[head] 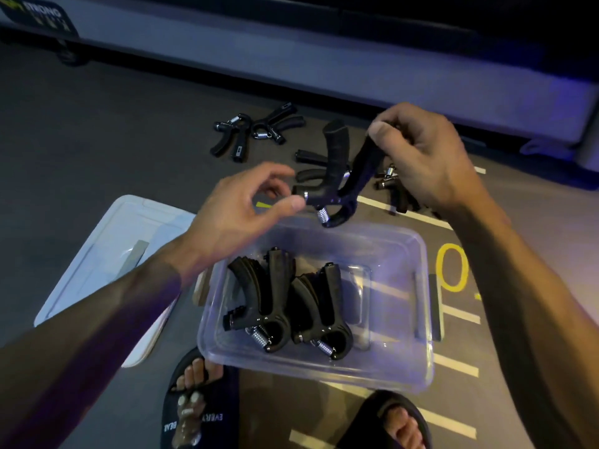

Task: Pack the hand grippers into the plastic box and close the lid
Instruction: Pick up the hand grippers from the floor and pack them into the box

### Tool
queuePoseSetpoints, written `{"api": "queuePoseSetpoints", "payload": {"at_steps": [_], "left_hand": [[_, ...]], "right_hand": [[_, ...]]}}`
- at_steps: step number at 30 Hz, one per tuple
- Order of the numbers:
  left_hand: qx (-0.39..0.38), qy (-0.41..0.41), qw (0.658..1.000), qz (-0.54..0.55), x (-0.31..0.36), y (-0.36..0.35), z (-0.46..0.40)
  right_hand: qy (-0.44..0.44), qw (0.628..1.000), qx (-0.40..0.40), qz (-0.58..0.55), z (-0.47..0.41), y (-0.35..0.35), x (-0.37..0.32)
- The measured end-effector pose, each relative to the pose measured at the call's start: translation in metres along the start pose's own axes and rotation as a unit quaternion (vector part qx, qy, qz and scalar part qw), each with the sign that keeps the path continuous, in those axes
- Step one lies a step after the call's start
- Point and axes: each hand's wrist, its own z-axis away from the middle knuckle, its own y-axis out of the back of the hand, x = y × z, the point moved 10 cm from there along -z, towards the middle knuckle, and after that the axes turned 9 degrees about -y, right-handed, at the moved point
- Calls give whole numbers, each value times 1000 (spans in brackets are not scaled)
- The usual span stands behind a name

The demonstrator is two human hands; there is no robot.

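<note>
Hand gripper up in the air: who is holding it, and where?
The right hand pinches the hand gripper by one handle's top end. The left hand fingers touch its knob end.

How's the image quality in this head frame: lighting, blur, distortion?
Head view: dim, bluish-purple light; the wide lens bows the grey platform edge; the right hand is slightly motion-blurred; soft glare on the clear plastic box; black hand grippers inside stay readable.
</note>
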Motion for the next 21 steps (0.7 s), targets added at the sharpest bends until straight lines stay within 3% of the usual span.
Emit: {"api": "queuePoseSetpoints", "payload": {"at_steps": [5,8,12,14,17,19,21], "left_hand": [[-54,0,998,44,21,-22,-5],[-66,31,992,100,10,-33,1],[-70,56,988,127,-3,-41,11],[-75,45,993,84,-4,-41,13],[-21,-19,999,-24,1,-27,10],[11,-63,992,-109,4,-17,8],[-8,-86,979,-185,-2,-19,11]], "right_hand": [[-38,995,-50,-81,8,-13,1],[-92,972,-117,-181,14,-32,18],[-121,954,-186,-202,30,-59,35],[-127,949,-191,-218,34,-61,42],[-134,947,-216,-197,41,-60,52],[-149,945,-248,-155,52,-66,63],[-179,934,-284,-122,70,-77,78]]}}
